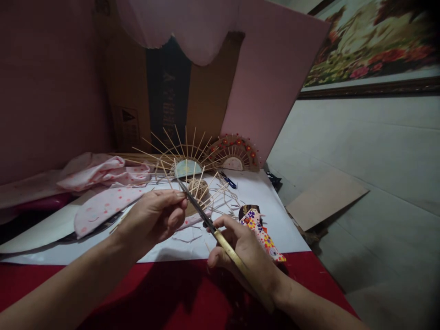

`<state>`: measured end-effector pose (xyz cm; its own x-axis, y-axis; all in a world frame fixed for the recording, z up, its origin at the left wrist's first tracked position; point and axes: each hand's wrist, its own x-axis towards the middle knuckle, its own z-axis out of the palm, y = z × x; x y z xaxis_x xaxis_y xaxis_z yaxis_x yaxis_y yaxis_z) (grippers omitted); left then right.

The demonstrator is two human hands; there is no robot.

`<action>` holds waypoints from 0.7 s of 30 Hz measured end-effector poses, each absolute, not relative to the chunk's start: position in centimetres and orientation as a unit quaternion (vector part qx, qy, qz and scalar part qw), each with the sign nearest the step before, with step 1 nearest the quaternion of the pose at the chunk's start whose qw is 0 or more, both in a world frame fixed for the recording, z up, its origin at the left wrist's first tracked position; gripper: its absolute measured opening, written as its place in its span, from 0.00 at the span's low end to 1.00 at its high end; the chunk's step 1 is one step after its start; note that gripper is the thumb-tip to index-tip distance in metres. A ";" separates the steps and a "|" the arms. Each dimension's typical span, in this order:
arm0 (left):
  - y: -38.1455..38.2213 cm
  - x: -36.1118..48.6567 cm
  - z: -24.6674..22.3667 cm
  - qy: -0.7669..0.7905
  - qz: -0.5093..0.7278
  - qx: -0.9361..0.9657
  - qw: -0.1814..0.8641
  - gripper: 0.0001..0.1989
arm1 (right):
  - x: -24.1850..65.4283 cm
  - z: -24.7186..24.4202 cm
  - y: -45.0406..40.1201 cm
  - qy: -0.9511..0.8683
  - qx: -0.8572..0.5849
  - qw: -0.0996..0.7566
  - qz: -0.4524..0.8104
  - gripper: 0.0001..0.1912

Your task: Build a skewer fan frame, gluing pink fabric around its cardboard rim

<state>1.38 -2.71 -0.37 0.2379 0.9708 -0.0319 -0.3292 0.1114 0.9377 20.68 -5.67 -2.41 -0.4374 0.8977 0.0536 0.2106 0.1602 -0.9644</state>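
The right hand (pixel 252 252) grips the scissors (pixel 222 240), their blades just beside the left hand (pixel 156 213), its fingertips pinched together; on what, I cannot tell. Beyond the scissors, thin sticks (pixel 186 170) partly screen a twine ball (pixel 203 186) and teal-centred fan (pixel 180 170). Right of the scissors lies floral cloth (pixel 266 239).

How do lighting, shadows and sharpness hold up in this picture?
Head view: dim light, the white paper among the brightest areas, no strong glare; head view: shadows darken the red cloth below the left hand and right hand; head view: the painting looks soft, the box's lettering hard to read.
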 end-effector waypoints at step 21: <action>-2.7 -0.9 1.7 0.407 0.697 0.537 0.246 0.08 | 20.4 -2.5 -5.4 -0.817 -0.468 0.195 0.274 0.19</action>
